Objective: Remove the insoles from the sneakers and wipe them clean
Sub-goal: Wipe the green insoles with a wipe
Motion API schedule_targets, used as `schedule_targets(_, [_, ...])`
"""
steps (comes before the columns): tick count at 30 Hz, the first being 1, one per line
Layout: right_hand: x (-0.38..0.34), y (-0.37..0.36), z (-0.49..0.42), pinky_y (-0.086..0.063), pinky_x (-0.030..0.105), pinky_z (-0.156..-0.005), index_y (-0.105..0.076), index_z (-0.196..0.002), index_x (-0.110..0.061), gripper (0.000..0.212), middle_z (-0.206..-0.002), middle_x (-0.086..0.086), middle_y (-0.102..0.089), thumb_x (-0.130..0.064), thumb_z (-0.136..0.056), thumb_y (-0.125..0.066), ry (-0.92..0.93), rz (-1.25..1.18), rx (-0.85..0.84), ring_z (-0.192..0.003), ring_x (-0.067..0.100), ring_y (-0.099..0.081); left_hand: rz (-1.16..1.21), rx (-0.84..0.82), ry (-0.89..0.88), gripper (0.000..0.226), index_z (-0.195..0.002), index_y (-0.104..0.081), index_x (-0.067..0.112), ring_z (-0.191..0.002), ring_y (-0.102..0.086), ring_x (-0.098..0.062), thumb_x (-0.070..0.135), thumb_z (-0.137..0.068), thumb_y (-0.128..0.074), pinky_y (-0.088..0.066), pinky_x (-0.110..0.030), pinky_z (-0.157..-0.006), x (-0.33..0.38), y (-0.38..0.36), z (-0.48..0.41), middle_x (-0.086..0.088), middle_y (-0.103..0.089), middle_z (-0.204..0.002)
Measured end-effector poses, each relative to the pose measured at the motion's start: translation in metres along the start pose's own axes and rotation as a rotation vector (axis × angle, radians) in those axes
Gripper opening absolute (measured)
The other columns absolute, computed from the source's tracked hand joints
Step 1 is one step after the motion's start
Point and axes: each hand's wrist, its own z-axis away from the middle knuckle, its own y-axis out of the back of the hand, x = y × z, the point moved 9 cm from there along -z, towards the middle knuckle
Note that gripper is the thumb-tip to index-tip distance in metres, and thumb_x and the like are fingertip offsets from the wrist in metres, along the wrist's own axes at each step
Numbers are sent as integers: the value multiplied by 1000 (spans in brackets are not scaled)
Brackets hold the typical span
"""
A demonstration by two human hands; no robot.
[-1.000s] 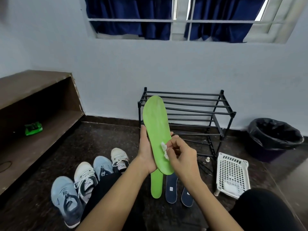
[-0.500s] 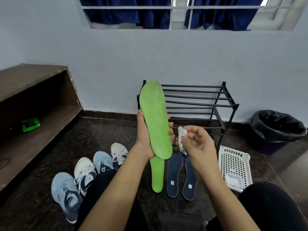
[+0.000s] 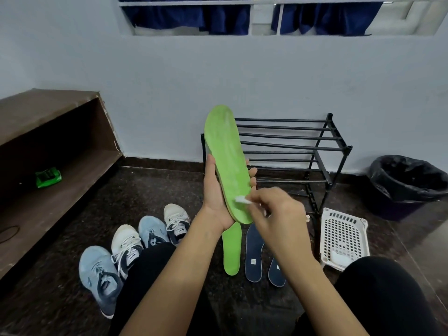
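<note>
1. Insole (image 3: 228,163), green, is held upright in front of the shoe rack (image 3: 322,146), toe end up and wiping face toward us.
2. We judge it light, thin and bendy. Foam like this will likely flop if gripped at one tip only, so hold it at the lower half with the palm behind as backing.
3. The surface shows pale streaks. It may be damp, so we'd expect a slightly slick face. Edges are the safer hold.
4. Left hand (image 3: 215,195) grips the insole near the heel end, thumb along the left edge, fingertips curled round the right edge.
5. Right hand (image 3: 274,209) pinches a small white wipe wad (image 3: 241,199) between thumb and fingers, and the wad touches the insole's lower part.
6. The wad is soft and tiny. We figure short strokes with light pressure suit it.
7. On the floor just below lie a second green insole (image 3: 232,251) and two navy insoles (image 3: 254,255), side by side.
8. Four sneakers (image 3: 126,246) sit in a row to the left, beside our knee.
9. A white plastic basket (image 3: 344,236) stands to the right, with a black-lined bin (image 3: 407,180) beyond it.
</note>
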Motion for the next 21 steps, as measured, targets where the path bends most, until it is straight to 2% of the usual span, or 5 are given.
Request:
schedule_targets(3, [3,-18,4,-50,35,-62,-71,-85,-18,12,-78,-2,-65,-10,-75,-72,-3,65,-127,-71,21,-62,30,-17,-7,76,-120,-57,5,-71,-55,-19,69,-84,-43,-47,-29,-63,2,-2,2,-11,-62,-94])
schedule_targets(10, [-1,-21,2,-45,30,-70,-74,-88,-18,17,-84,-3,-69,-13,-79,-61,-16,-12,-177,-81,23,-63,-2,-11,-21,72,-98,-68,0,-65,-56,-17,63,-90,-34,-48,-27,-57,-1,1,-3,-11,-63,-89])
schedule_targets(14, [0,-24,1,-49,35,-69,-73,-87,-19,21,-83,-3,-68,-17,-78,-54,-23,-24,-226,-79,24,-61,-3,-1,40,75,-113,-64,3,-72,-61,-19,68,-88,-35,-52,-30,-67,-3,2,-4,-11,-68,-95])
schedule_targets(18, [0,-22,3,-52,39,-62,-72,-82,-18,19,-76,-2,-65,-13,-77,-55,25,34,-192,-72,27,-59,12,8,82,73,-120,-62,9,-77,-64,-22,71,-87,-39,-47,-34,-90,-7,3,-2,-13,-68,-99])
schedule_targets(21, [-5,-22,3,-50,37,-52,-71,-77,-17,14,-68,-1,-63,-10,-74,-60,46,128,-151,-62,27,-57,44,2,88,74,-116,-66,8,-77,-65,-23,71,-88,-41,-46,-37,-91,-8,3,0,-13,-70,-104])
